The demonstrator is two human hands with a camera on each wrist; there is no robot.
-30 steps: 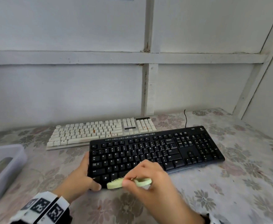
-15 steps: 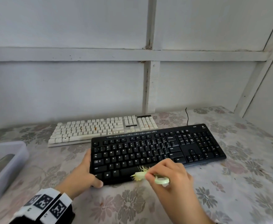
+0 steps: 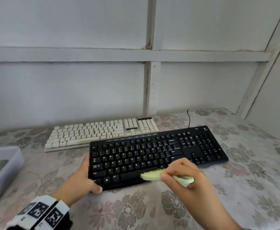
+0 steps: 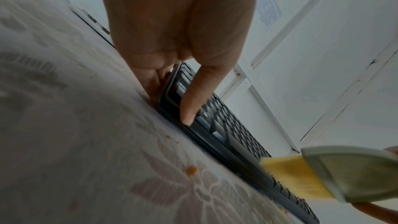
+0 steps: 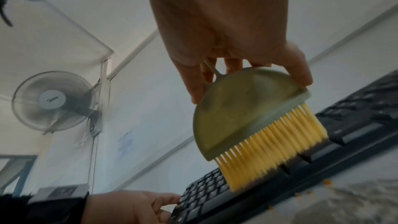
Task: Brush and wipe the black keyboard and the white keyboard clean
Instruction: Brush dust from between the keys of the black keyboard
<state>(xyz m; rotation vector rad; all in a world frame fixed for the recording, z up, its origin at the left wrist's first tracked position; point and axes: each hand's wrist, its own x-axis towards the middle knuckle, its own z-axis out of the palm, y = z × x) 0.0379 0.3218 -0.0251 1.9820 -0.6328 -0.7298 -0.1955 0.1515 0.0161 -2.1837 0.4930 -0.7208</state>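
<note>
Our left hand (image 3: 79, 178) grips the near-left corner of the black keyboard (image 3: 152, 153) on the tabletop (image 3: 235, 188), thumb on its front edge. Our right hand (image 3: 187, 178) pinches the brush (image 3: 152, 175), bristles on the bottom key row just left of its fingers. The white keyboard (image 3: 94, 133) lies beyond both hands.

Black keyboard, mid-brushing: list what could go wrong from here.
1. The brush sweeps at the near edge of the black keyboard, so orange crumbs land on the tablecloth and may get dragged back under it.
2. The left hand steadies only the left end; a hard stroke could skid the right end.
3. The white keyboard, close behind, could catch flicked debris.
</note>
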